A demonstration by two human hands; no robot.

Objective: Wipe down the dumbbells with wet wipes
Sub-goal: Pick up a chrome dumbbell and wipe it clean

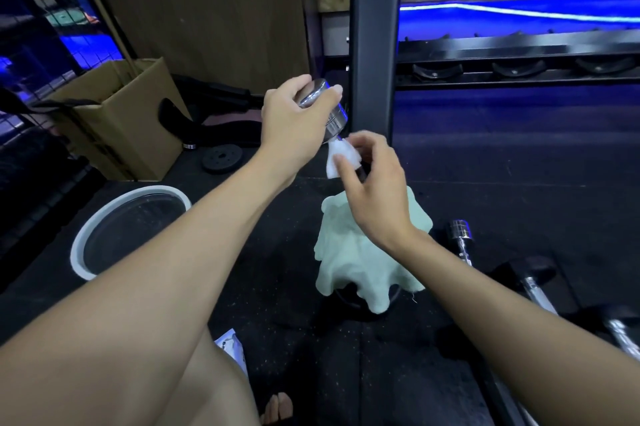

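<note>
**Head view: chrome dumbbell held upright between 2 hands, wipe on its handle**

Head camera looks down on a dark rubber floor (519, 162) with a black rack upright (370, 44) rising behind the hands. A pale green cloth (360, 263) lies draped over a dark object just below the right hand; what it covers is hidden. At left sit a round white-rimmed basin (128, 228) and an open cardboard box (121, 120), with a black weight plate (221, 159) near it.

The left hand (294, 124) grips the top head of a chrome dumbbell (332, 114), fingers curled round it, holding it tilted above the floor. Just beneath, the right hand (374, 190) pinches a white wet wipe (337, 157) against the handle, thumb and fingers closed on the wipe. The handle and lower head are mostly hidden by the wipe, the right hand and the cloth.

2 more chrome dumbbells (460, 235) lie on the floor at right, partly cut off by the frame's edge. A small white packet (230, 344) shows by the knee; its print is too small to read. Engraved marks on the held dumbbell's head cannot be read either.
</note>
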